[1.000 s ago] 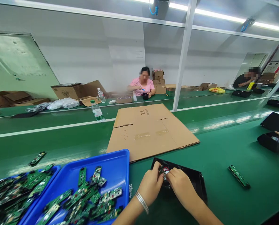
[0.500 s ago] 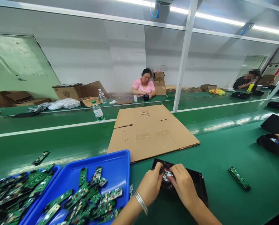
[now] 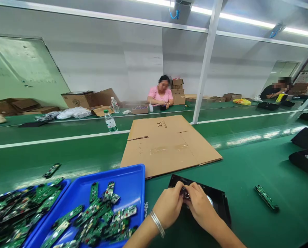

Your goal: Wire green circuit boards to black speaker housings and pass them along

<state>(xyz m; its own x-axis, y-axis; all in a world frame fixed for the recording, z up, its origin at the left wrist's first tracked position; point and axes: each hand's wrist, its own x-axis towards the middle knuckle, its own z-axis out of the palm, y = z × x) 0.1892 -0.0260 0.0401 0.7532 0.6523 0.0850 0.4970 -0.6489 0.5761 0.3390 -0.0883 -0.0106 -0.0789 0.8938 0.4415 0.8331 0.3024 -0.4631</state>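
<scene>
My left hand (image 3: 168, 204), with silver bangles at the wrist, and my right hand (image 3: 201, 206) meet fingertip to fingertip over a black plastic housing (image 3: 219, 199). Both are closed in a pinch on a small dark part (image 3: 186, 193), mostly covered by the fingers. A bit of a shiny round piece (image 3: 210, 199) shows beside my right hand, within the housing. To the left, a blue tray (image 3: 133, 172) holds several green circuit boards (image 3: 124, 213). One more circuit board (image 3: 266, 198) lies apart on the green table to the right.
A flat cardboard sheet (image 3: 166, 148) lies beyond the housing. Another heaped blue tray (image 3: 69, 182) is at far left. A water bottle (image 3: 110, 121) and a white post (image 3: 207, 62) stand farther back. Black housings (image 3: 304, 162) and a co-worker's fingers are at the right edge.
My hands have drawn closer together, fingertips now touching around the small dark part. The round piece seen between them before is now mostly covered. The view has shifted slightly.
</scene>
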